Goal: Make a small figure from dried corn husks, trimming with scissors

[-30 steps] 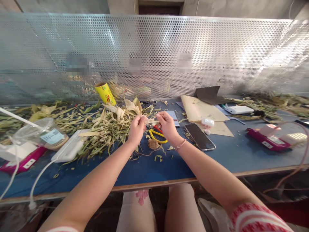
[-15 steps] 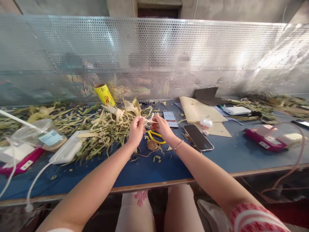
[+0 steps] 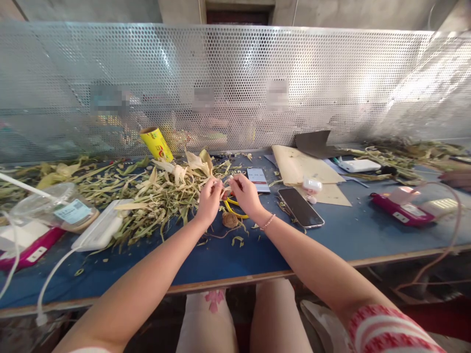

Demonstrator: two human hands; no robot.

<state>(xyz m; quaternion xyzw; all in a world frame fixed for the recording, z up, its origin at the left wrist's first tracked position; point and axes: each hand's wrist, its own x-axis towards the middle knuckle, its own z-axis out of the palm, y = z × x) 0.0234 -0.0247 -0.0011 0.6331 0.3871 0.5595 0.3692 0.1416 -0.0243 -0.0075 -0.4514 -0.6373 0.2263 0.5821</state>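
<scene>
My left hand (image 3: pixel 209 196) is closed, thumb and fingertips pinched together over the front of the dried-leaf heap. Close beside it, my right hand (image 3: pixel 245 193) pinches in the same way. Between the fingertips shows a thin pale strip of dried husk (image 3: pixel 225 182), mostly covered by the fingers. Under the hands lie yellow loop handles (image 3: pixel 238 214), partly hidden, and a small brown coil (image 3: pixel 230 220). Dried husks and leaves (image 3: pixel 162 201) spread out to the left, with paler, wider husks (image 3: pixel 180 172) on top.
A dark phone (image 3: pixel 300 208) and a white earbud case (image 3: pixel 312 185) lie right; a lit phone (image 3: pixel 258 181) stands behind. A yellow tube (image 3: pixel 157 143) leans near the perforated screen (image 3: pixel 235 68). Left are a white power bank (image 3: pixel 99 228) and plastic cup (image 3: pixel 71 211); power strip (image 3: pixel 401 210) right.
My fingertips have drawn closer around the strip, and less of it shows than before. The right hand's fingers have curled more. The view has shifted slightly.
</scene>
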